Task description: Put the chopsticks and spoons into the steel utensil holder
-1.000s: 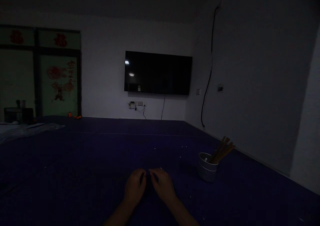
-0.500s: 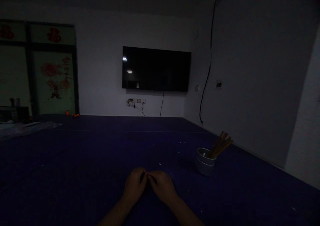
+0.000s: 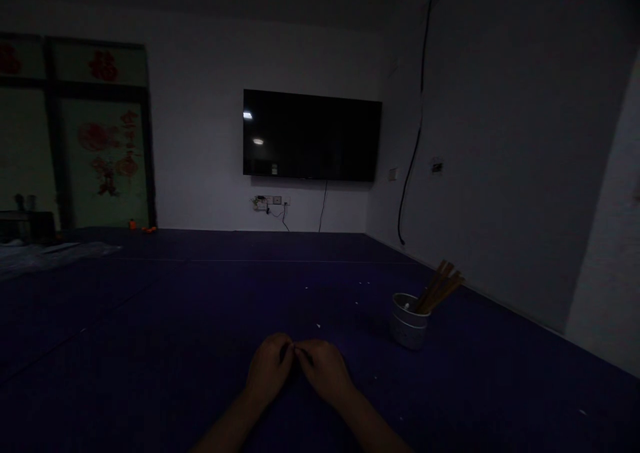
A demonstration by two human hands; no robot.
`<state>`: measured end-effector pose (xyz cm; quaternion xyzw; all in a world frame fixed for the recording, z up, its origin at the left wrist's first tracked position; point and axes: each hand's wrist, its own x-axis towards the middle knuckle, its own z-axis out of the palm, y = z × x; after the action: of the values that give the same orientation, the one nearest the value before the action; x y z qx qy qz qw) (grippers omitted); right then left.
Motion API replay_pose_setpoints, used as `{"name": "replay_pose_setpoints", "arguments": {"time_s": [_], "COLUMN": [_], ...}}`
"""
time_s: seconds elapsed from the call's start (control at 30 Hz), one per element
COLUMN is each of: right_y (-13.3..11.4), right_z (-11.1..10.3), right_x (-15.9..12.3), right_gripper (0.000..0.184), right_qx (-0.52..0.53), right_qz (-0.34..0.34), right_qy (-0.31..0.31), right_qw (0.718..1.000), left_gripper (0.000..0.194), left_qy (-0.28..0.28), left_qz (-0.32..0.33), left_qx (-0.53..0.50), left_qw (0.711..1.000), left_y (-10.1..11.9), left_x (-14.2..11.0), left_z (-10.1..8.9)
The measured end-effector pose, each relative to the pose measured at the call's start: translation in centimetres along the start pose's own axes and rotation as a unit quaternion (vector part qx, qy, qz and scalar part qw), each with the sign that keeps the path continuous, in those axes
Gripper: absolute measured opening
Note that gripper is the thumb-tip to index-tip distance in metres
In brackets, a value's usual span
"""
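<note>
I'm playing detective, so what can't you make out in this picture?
Head view, too dark and small: whether the left hand and right hand hold anything tiny.
Head view, hidden by the wall of the grey cup: the lower ends of the brown sticks.
Head view, cut off by the left edge: the rest of the dark object.
Head view, too small: what the white specks on the purple surface are.

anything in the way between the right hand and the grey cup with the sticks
Nothing visible stands between the right hand and the grey cup; the dark blue surface runs between them. A small white scrap lies just beyond the hand, off to the side of that path.
</note>
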<state>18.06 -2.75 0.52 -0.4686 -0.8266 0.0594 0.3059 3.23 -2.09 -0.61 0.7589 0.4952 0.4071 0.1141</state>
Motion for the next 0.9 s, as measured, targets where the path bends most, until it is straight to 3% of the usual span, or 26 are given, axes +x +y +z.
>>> {"name": "replay_pose_setpoints", "arguments": {"time_s": [0.13,0.2,0.27,0.33,0.4,0.47,0.57,0.67,0.9], "right_y": [0.3,0.6,1.2,2.0,3.1,4.3,6.3,8.3,12.7], "right_z": [0.5,0.3,-0.8,-2.9,-5.4,-7.7,-9.5,-9.2,-7.1], "right_x": [0.0,0.2,0.3,0.3,-0.2,-0.9,-1.8,-2.2,-2.3], "right_gripper": [0.033,0.032,0.032,0.033,0.042,0.062,0.095,0.112,0.12], "right_qx": [-0.001,-0.005,-0.018,-0.048,-0.093,-0.137,-0.176,-0.151,-0.074], "right_qz": [-0.015,-0.017,-0.006,0.027,0.075,0.117,0.19,0.268,0.385], "right_qy": [0.016,0.092,0.228,0.389,0.539,0.606,0.61,0.603,0.518], "right_qw": [1.0,0.996,0.973,0.919,0.834,0.775,0.749,0.736,0.761], "left_gripper": [0.027,0.027,0.026,0.027,0.027,0.027,0.027,0.027,0.027], "left_qy": [0.005,0.008,0.016,0.026,0.031,0.032,0.033,0.035,0.062], "left_qz": [0.01,0.017,0.02,0.019,0.02,0.022,0.02,0.022,0.022], "left_qx": [0.003,0.004,0.009,0.016,0.019,0.02,0.021,0.022,0.028], "left_qw": [1.0,1.0,1.0,0.999,0.999,0.999,0.999,0.999,0.997], "left_y": [0.0,-0.1,-0.1,-0.2,-0.3,-0.2,-0.1,0.0,0.0], "left_x": [0.0,0.1,0.1,0.1,0.1,0.1,0.0,0.0,0.0], "left_z": [0.0,-0.1,-0.1,-0.2,-0.2,-0.2,-0.3,-0.6,-0.8]}}
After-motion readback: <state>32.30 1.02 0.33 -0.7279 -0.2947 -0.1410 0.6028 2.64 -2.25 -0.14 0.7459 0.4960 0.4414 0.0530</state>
